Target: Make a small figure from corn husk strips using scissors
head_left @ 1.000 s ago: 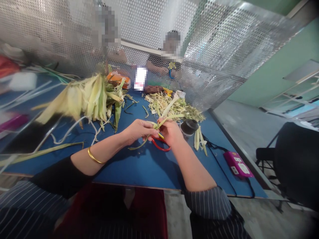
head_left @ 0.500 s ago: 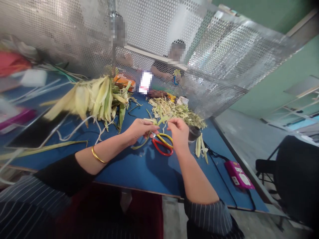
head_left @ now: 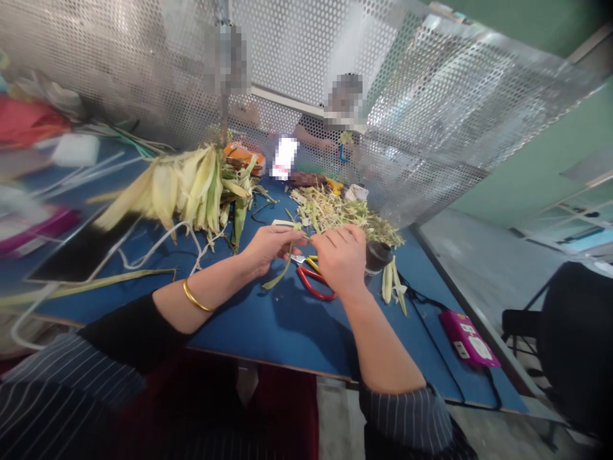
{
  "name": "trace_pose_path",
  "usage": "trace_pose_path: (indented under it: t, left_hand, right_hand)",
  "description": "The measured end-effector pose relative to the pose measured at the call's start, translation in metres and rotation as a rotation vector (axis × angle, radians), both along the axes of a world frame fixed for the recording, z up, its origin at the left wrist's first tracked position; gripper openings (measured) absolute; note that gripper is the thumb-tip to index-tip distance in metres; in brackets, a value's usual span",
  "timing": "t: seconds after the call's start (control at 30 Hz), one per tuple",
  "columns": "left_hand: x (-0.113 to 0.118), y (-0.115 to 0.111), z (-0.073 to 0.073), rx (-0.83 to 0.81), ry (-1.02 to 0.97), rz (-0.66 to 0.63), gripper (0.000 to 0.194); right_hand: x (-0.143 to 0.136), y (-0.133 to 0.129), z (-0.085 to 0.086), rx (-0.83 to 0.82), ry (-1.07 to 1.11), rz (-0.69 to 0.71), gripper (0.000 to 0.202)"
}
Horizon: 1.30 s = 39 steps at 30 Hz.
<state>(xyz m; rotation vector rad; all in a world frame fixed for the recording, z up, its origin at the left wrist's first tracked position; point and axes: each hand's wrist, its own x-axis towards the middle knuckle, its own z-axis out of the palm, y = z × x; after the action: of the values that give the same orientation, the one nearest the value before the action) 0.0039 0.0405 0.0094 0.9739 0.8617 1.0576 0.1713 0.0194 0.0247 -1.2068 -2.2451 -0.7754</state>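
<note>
Head view: the left hand [head_left: 269, 250] pinches a green husk strip [head_left: 281, 276] between the hands; the right hand [head_left: 341, 259] curls at it, its grip hidden. The strip looks light, limp and tearable, best held near its bunched top; its long tail slants from the left hand toward the wearer.

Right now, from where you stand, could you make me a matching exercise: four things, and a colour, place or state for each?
1. Green strip
2. Scissors
3. Bracelet
4. Perforated screen

A. Gold-coloured
B. Standing beyond the blue table
C. Pinched by the left hand, one end hanging down
D. Red and yellow handles

Pairs: 1-C, 2-D, 3-A, 4-B.
</note>
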Motion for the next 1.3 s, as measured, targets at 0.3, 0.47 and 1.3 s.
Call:
trace_pose_path:
  t: [0.3,0.47,1.3]
  left_hand:
    - [0.001,0.001,-0.002,-0.073,-0.132,0.017,0.015]
    - [-0.001,0.004,-0.003,-0.109,-0.235,-0.017,0.017]
    - [-0.003,0.006,0.002,-0.114,-0.076,-0.026,0.017]
  right_hand:
    - [-0.002,-0.001,-0.001,-0.219,0.023,0.084,0.021]
    - [-0.005,-0.004,-0.003,-0.148,0.087,0.045,0.017]
    - [-0.026,-0.013,-0.009,-0.184,-0.171,0.368,0.026]
